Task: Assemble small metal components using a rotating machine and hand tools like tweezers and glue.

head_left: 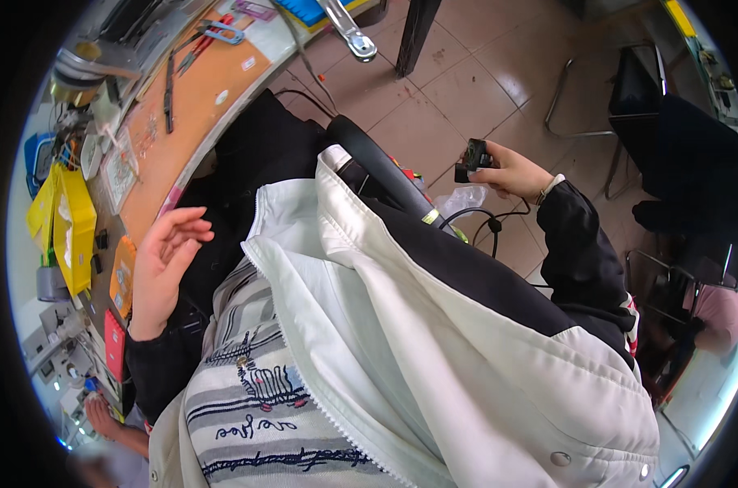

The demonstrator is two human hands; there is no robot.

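Observation:
My right hand [515, 172] is closed around a small black box-shaped device [471, 161], held out over the tiled floor to the right. A black cable [496, 225] hangs beneath that hand; whether it joins the device I cannot tell. On the other side, my left hand [167, 264] is raised near the edge of the brown worktable [161, 167], palm turned inward. Its fingers are loosely bent with nothing in them. Between the hands, a white jacket [417, 309] and a striped shirt [259, 378] fill the lower middle.
Red-handled pliers [196, 50], a blue-handled tool [222, 32] and a slim black tool [169, 93] lie on the table. Yellow bins [74, 232] stand at left. A black armrest [381, 167] crosses the middle; chairs [635, 85] stand right. Another person's hand [102, 416] shows lower left.

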